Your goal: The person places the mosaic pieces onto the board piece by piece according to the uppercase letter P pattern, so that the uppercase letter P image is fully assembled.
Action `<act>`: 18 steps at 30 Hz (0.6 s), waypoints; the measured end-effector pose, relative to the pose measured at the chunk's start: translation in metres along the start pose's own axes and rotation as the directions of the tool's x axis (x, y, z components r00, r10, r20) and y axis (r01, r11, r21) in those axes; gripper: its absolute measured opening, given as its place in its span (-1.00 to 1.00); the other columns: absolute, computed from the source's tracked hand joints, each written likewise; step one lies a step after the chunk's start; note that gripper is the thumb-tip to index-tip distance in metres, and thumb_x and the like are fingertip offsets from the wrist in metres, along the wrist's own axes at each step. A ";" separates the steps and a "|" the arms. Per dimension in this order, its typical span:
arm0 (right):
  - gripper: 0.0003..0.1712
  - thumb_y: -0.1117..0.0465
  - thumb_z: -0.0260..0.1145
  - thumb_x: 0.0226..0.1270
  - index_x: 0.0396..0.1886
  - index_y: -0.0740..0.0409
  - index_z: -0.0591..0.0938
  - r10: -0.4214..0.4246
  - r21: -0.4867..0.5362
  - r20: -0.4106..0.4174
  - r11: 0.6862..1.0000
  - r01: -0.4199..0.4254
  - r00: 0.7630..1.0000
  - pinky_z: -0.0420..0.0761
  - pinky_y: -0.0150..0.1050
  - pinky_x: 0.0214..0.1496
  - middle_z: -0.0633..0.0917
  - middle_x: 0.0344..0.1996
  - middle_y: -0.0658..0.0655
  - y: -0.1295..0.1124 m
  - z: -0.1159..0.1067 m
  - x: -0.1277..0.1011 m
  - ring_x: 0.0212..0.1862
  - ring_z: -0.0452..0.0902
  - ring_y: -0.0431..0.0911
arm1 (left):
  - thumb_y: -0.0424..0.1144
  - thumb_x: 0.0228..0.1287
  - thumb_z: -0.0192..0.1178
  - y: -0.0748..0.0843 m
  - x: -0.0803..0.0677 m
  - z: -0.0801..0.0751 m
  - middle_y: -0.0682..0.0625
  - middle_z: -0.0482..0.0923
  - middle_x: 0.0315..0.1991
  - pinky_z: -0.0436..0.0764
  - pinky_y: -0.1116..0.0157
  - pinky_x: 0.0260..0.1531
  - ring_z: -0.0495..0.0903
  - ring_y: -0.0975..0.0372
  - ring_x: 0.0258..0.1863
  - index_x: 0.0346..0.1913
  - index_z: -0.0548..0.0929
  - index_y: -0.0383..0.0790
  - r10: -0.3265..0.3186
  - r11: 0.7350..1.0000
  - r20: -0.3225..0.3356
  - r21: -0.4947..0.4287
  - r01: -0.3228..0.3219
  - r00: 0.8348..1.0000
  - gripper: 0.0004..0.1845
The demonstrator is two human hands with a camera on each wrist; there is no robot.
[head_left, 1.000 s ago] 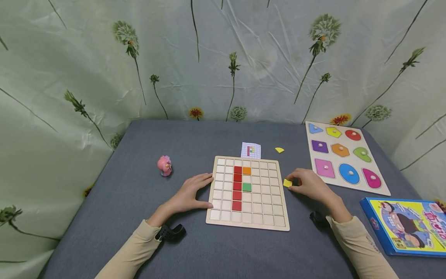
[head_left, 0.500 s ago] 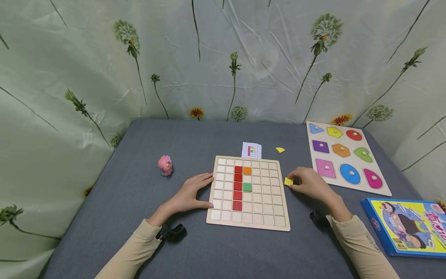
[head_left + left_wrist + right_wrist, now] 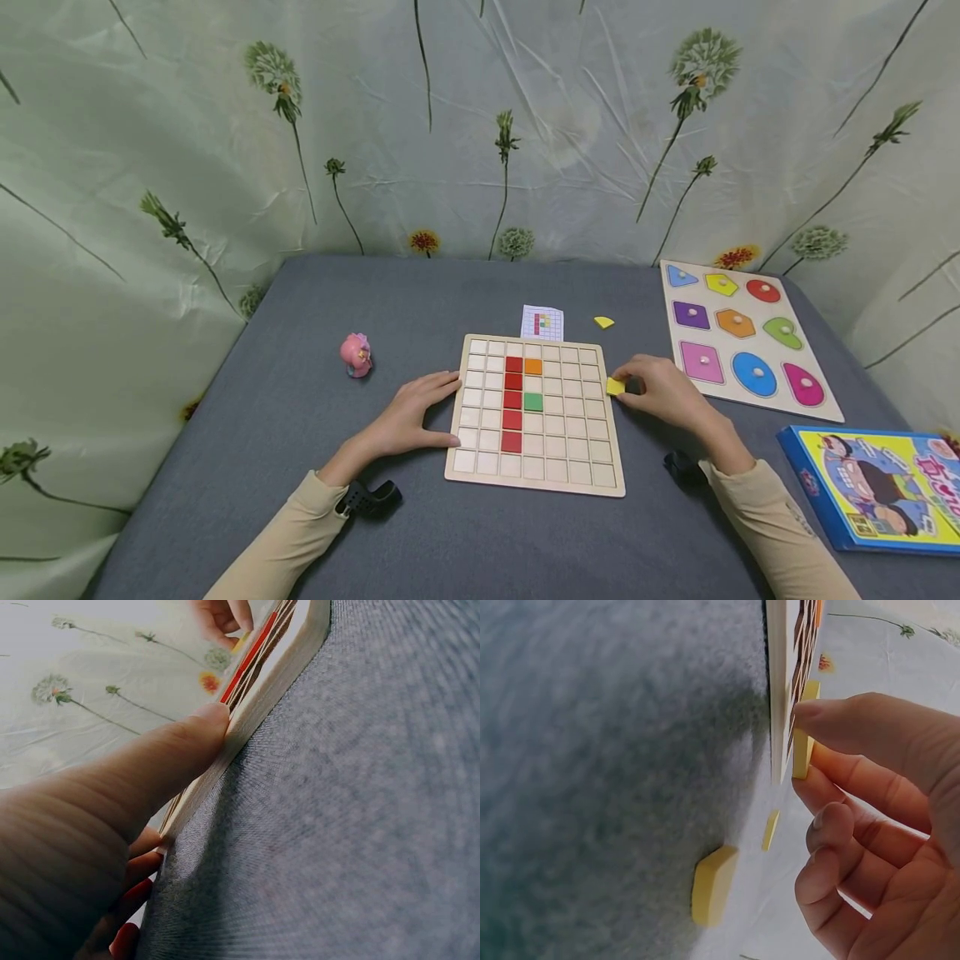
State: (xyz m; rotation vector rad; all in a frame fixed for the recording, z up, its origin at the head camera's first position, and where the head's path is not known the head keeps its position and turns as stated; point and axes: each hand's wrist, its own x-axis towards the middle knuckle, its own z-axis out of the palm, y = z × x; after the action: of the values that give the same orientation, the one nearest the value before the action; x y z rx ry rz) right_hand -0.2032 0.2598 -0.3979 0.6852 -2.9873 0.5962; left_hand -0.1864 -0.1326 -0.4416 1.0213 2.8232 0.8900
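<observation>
Right hand [image 3: 667, 396] pinches a yellow tile [image 3: 616, 386] between thumb and fingertips, lifted just at the right edge of the grid board [image 3: 534, 413]; right wrist view shows the tile [image 3: 804, 731] edge-on, thumb on top, fingers [image 3: 855, 791] curled under, tile touching or nearly touching the board's rim, can't tell which. So grip is closed on the tile, narrow pinch, other fingers loosely curled. Left hand [image 3: 411, 417] lies flat on the table [image 3: 315, 467] against the board's left edge, fingers straight, thumb [image 3: 161, 761] pressed to the board's side wall in the left wrist view; holding nothing, just bracing. Board carries a vertical column of red tiles [image 3: 512, 402], an orange tile [image 3: 532, 367] just right of the top red, and a green tile [image 3: 532, 402] two cells below the orange. Pattern card [image 3: 542, 322] sits just behind the board's far edge; a loose yellow piece [image 3: 603, 322] lies to the right of it, apart from the board. Shape puzzle [image 3: 742, 337] is further right, blue box [image 3: 877, 487] near the right front corner, pink toy [image 3: 356, 356] left of the board. Black wrist mounts [image 3: 367, 498] are visible at both cuffs.
</observation>
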 end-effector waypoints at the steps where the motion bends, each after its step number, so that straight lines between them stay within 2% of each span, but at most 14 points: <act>1: -0.76 0.30 0.42 0.02 -0.25 0.20 0.71 -0.004 0.000 0.000 1.000 0.004 1.000 0.31 -0.44 -0.47 0.64 -0.43 0.04 -0.001 0.000 0.001 -0.47 0.34 -0.24 | 0.04 -0.12 0.43 0.000 0.000 0.000 -0.16 0.32 0.36 0.22 -0.15 0.25 0.25 -0.06 0.38 0.32 0.36 -0.29 -0.001 1.000 0.000 0.000 0.001 1.000 -0.09; 8: -0.76 0.28 0.45 -0.01 -0.27 0.23 0.71 -0.075 0.000 -0.026 0.997 0.075 0.997 0.32 -0.45 -0.46 0.65 -0.41 0.05 -0.007 0.002 0.008 -0.47 0.34 -0.27 | 0.04 -0.11 0.43 0.001 -0.001 0.000 -0.16 0.32 0.36 0.21 -0.15 0.25 0.25 -0.06 0.39 0.32 0.36 -0.30 -0.003 1.000 0.003 -0.006 0.003 1.000 -0.10; 18: -0.75 0.27 0.46 -0.02 -0.27 0.21 0.71 -0.111 0.000 -0.014 0.994 0.111 0.994 0.26 -0.45 -0.51 0.61 -0.46 0.03 -0.023 0.005 0.019 -0.50 0.34 -0.27 | 0.05 -0.12 0.43 0.001 0.000 0.000 -0.15 0.32 0.36 0.22 -0.14 0.25 0.25 -0.05 0.38 0.31 0.37 -0.29 -0.004 1.000 0.001 -0.001 0.004 1.000 -0.10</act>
State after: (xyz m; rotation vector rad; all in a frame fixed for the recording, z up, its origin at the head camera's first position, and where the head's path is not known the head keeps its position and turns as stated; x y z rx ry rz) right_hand -0.2102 0.2310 -0.3918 0.8373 -2.9125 0.5936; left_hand -0.1859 -0.1323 -0.4409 1.0158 2.8222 0.8908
